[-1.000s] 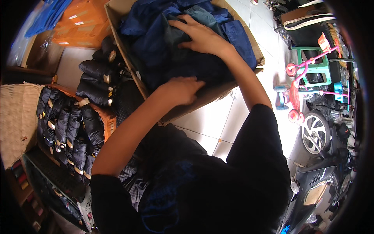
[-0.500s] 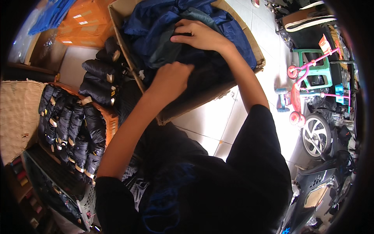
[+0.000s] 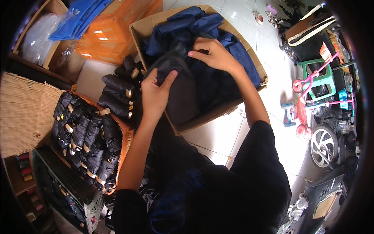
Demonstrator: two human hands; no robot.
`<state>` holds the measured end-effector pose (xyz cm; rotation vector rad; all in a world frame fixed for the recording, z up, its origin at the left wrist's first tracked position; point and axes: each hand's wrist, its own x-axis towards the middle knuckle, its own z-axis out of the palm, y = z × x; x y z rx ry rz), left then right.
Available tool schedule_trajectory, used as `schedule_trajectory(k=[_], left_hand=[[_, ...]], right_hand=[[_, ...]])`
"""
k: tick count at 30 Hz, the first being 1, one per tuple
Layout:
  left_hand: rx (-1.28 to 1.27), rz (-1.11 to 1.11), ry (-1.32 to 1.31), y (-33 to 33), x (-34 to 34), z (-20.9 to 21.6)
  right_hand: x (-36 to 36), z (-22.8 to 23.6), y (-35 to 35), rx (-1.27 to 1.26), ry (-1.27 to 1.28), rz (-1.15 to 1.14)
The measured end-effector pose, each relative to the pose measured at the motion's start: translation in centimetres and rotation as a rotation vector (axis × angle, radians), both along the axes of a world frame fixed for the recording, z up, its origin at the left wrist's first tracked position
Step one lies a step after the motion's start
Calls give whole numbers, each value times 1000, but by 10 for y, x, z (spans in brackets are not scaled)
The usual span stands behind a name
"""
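My left hand (image 3: 155,95) pinches a dark, thin cloth (image 3: 176,67) between thumb and fingers, over the near left side of an open cardboard box (image 3: 137,41). To its right, above the box's middle, is my right hand (image 3: 216,56) with its fingers curled and the thumb drawn in. Whether cloth lies in its fingertips is hard to see. Crumpled navy blue fabric (image 3: 206,24) fills the far and right parts of the box. The near part inside the box is in dark shadow.
Left of the box lie several rolled black bundles (image 3: 113,97), with more packed in an orange-rimmed basket (image 3: 126,150). Orange taped packages (image 3: 109,37) stand at the far left. On the right are a pink scooter (image 3: 302,107), a green stool (image 3: 329,80) and a motorbike wheel (image 3: 324,146).
My left hand has turned from a closed, back-up pose and now pinches the dark cloth with its thumb showing. My right hand has moved slightly right and nearer. The view has shifted.
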<state>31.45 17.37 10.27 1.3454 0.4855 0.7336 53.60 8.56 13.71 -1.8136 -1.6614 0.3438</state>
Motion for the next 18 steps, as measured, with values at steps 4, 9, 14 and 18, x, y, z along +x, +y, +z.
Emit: schedule_trajectory(k=[4,9,14,18], left_hand=[[-22,-12,-57,-2,8,1],[91,-179,167,5,-39,16],[693,267,-111,19,-157,78],[1387,513,-68,8,-270,163]], right_hand=[[-38,12,-9,-22,529,124],[-76,5,-3,79,515,38],[-105,14,-15,117,665,-81],[-145,13,-9,130,783,-42]])
